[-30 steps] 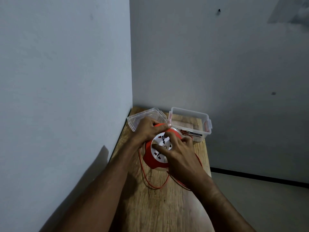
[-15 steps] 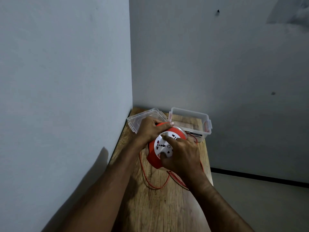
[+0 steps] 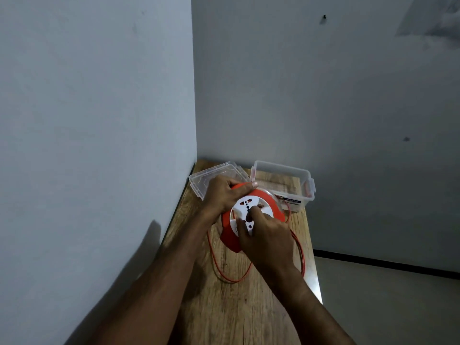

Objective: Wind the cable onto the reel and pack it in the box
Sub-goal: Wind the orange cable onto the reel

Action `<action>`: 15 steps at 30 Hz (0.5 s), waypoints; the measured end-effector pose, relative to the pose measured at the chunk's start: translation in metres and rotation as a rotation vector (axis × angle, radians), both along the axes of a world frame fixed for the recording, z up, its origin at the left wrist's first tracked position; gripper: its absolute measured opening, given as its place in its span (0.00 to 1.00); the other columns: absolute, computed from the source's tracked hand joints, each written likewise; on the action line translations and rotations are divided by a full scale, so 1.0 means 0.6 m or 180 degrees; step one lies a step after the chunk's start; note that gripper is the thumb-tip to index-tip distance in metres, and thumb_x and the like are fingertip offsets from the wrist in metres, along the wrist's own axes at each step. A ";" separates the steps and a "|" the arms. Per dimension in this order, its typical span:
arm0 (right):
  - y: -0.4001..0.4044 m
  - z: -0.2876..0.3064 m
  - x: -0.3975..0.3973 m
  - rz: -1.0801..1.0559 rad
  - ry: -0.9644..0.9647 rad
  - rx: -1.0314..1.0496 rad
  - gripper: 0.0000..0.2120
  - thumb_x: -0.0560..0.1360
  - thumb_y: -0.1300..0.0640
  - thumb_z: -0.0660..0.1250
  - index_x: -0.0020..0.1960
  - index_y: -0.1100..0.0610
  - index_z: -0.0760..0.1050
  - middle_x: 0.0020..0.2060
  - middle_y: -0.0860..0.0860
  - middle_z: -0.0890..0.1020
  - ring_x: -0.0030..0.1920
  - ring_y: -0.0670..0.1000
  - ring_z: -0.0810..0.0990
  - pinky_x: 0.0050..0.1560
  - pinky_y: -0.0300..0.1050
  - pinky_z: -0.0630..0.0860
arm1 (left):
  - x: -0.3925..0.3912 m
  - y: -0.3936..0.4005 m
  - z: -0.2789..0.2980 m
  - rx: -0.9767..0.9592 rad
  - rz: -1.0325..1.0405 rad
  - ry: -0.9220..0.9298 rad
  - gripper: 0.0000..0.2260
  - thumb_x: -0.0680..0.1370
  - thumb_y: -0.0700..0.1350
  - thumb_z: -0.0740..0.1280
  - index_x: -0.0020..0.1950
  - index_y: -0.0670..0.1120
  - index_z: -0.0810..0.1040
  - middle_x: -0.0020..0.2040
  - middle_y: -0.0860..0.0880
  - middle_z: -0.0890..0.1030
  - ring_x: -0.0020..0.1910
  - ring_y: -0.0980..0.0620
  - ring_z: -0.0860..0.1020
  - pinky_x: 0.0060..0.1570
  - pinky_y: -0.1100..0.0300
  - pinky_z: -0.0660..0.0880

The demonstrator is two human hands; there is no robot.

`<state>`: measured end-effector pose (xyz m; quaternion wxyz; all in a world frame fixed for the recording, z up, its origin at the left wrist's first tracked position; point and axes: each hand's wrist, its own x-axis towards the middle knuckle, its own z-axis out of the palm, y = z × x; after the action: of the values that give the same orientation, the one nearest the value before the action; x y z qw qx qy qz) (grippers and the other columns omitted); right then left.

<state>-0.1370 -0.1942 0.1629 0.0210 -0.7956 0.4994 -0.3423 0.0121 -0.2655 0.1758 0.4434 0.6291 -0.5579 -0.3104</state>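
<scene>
- While the left hand [image 3: 225, 195] grips the reel's [image 3: 251, 217] rim above the desk [image 3: 224, 307], the right hand [image 3: 263, 235] pinches its white hub.
- Turn evenly so the loose cable [image 3: 216, 267] feeds without snagging.
- The box [image 3: 283, 180] waits open behind.

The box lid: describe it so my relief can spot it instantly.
On the wooden table, go to the far corner by the left wall. The box lid lies there, behind the left hand. Unlike the deeper clear box beside it, it is shallow.
</scene>
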 end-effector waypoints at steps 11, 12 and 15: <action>-0.010 0.007 -0.033 0.0537 0.1366 0.0099 0.36 0.65 0.52 0.80 0.69 0.43 0.69 0.72 0.55 0.67 0.72 0.58 0.68 0.69 0.64 0.65 | 0.019 -0.007 0.028 -0.0100 -0.0404 -0.0160 0.17 0.75 0.60 0.73 0.45 0.46 0.88 0.40 0.51 0.88 0.38 0.55 0.86 0.46 0.50 0.85; -0.012 0.009 -0.035 0.0547 0.1436 0.0090 0.38 0.65 0.51 0.81 0.71 0.42 0.68 0.73 0.55 0.66 0.72 0.58 0.68 0.69 0.64 0.65 | 0.019 -0.007 0.030 -0.0099 -0.0437 -0.0163 0.17 0.75 0.60 0.74 0.45 0.46 0.88 0.39 0.51 0.88 0.38 0.55 0.86 0.46 0.50 0.85; -0.015 0.011 -0.036 0.0518 0.1615 0.0050 0.42 0.65 0.47 0.80 0.74 0.42 0.65 0.73 0.56 0.65 0.73 0.59 0.66 0.66 0.63 0.66 | 0.015 -0.004 0.034 -0.0116 -0.0598 -0.0176 0.14 0.75 0.58 0.75 0.42 0.47 0.88 0.37 0.51 0.87 0.36 0.54 0.85 0.43 0.52 0.84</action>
<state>-0.1587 -0.2032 0.1696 -0.0713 -0.8933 0.4258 -0.1251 0.0213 -0.2681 0.1959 0.4081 0.5743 -0.6320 -0.3229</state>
